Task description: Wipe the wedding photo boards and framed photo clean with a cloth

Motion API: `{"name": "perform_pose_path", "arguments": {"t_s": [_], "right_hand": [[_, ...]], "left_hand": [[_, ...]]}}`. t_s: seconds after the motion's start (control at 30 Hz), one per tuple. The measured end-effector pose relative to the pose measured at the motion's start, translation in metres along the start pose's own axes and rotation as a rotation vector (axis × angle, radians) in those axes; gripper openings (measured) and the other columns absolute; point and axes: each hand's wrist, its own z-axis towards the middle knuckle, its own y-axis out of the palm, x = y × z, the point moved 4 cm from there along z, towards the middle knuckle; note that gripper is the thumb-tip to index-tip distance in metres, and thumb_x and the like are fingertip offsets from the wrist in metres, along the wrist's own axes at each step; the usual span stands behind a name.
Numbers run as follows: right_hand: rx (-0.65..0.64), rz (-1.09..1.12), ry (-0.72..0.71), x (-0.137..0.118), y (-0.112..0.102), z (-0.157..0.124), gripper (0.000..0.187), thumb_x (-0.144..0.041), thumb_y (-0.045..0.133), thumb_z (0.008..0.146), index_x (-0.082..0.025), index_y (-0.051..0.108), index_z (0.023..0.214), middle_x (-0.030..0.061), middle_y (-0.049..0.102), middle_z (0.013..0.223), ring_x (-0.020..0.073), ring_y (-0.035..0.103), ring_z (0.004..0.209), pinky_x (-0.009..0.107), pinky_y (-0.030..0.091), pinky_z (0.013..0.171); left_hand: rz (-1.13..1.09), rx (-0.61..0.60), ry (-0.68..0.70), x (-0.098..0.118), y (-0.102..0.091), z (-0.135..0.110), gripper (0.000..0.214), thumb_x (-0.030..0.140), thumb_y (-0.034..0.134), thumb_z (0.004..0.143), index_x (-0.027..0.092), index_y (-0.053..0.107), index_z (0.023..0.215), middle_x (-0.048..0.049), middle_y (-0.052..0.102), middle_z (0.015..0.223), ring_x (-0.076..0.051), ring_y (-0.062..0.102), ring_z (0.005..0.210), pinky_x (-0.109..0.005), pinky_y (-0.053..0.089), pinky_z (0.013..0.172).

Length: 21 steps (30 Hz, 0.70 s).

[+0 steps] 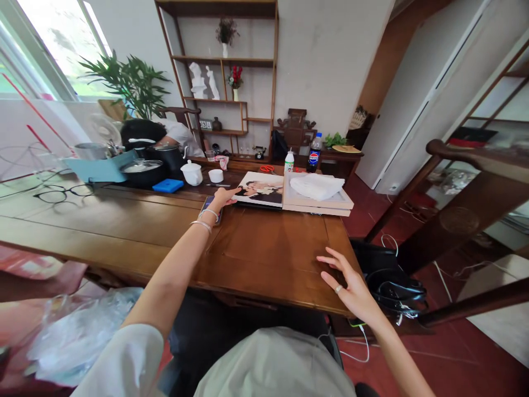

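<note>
My left hand [226, 197] reaches across the wooden table, index finger stretched out to the left edge of a flat photo panel [264, 189] with a picture of people. The fingertips touch or nearly touch that edge; I cannot tell whether the thumb is under it. A phone [217, 216] lies partly hidden beneath my left wrist. Beside the panel, on the right, are stacked pale flat boxes [300, 205] with a white crumpled wrapping [317, 186] on top. My right hand [347, 284] hovers near the table's right front edge, fingers spread, holding nothing.
Behind the panel stand a cola bottle [314, 153], a small white bottle [289, 161] and orange-handled scissors [266, 169]. A white teapot [192, 173], white cup [215, 176], blue box [168, 185] and glasses [64, 193] lie leftward. A person [177, 135] leans over beyond the pots.
</note>
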Motion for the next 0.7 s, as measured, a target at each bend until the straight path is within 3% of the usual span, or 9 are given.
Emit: {"name": "perform_pose_path", "arguments": {"t_s": [0.23, 0.37, 0.5, 0.7], "right_hand": [[0.002, 0.004, -0.008, 0.001, -0.001, -0.001, 0.054, -0.043, 0.049, 0.089, -0.031, 0.027, 0.138, 0.0055, 0.056, 0.129, 0.0220, 0.052, 0.117, 0.046, 0.036, 0.102], [0.009, -0.002, -0.017, 0.001, 0.000, 0.000, 0.054, -0.043, 0.049, 0.089, -0.031, 0.027, 0.138, 0.0056, 0.057, 0.128, 0.0218, 0.052, 0.117, 0.045, 0.037, 0.101], [0.007, -0.016, -0.017, 0.001, 0.000, 0.000, 0.054, -0.043, 0.049, 0.089, -0.032, 0.027, 0.138, 0.0047, 0.057, 0.129, 0.0211, 0.052, 0.117, 0.044, 0.038, 0.101], [0.002, -0.025, -0.009, 0.000, -0.001, -0.001, 0.055, -0.043, 0.049, 0.089, -0.032, 0.026, 0.138, 0.0053, 0.057, 0.129, 0.0218, 0.052, 0.118, 0.044, 0.038, 0.101]], "left_hand": [[-0.119, -0.053, -0.136, -0.001, -0.001, 0.000, 0.027, 0.010, 0.075, 0.069, 0.006, 0.059, 0.091, -0.0065, 0.065, 0.071, -0.016, 0.067, 0.061, -0.023, 0.058, 0.053], [-0.243, -0.102, -0.178, -0.004, 0.005, -0.001, 0.021, 0.005, 0.068, 0.075, 0.009, 0.061, 0.095, -0.0092, 0.069, 0.081, -0.018, 0.069, 0.073, -0.030, 0.061, 0.064], [-0.382, -0.117, -0.187, -0.009, 0.010, 0.000, 0.017, -0.002, 0.059, 0.079, 0.006, 0.062, 0.094, -0.0119, 0.069, 0.081, -0.021, 0.069, 0.082, -0.035, 0.060, 0.074], [-0.532, -0.081, -0.146, -0.002, 0.010, -0.006, 0.020, -0.002, 0.054, 0.082, 0.004, 0.060, 0.100, -0.0106, 0.069, 0.078, -0.020, 0.070, 0.076, -0.036, 0.061, 0.070]]}}
